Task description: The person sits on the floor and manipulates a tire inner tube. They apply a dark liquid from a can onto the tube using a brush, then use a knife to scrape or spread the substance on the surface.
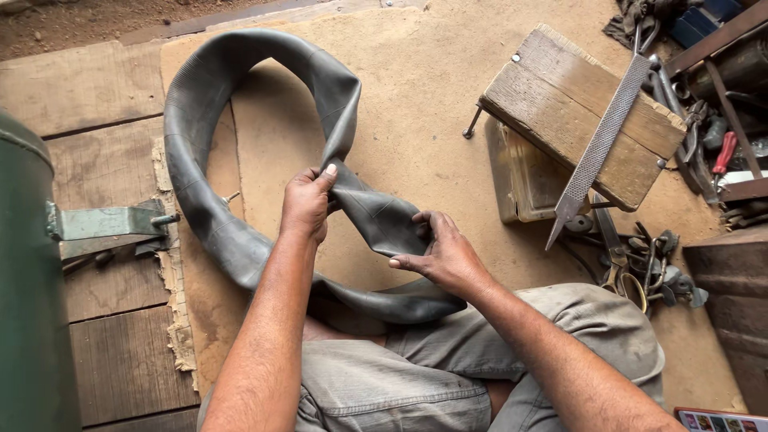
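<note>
colourful printed card, bottom right corner

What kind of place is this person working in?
Most likely a small tyre repair workshop. Both hands hold a black rubber inner tube, a metal rasp lies on a wooden block, and scissors and other hand tools are heaped on the dusty floor.

One limp black rubber inner tube, held by two hands: left hand, right hand. One weathered wooden block carrying one long flat metal rasp. One dark green metal drum and one red-handled tool; the heaped small metal tools cannot be counted.
</note>
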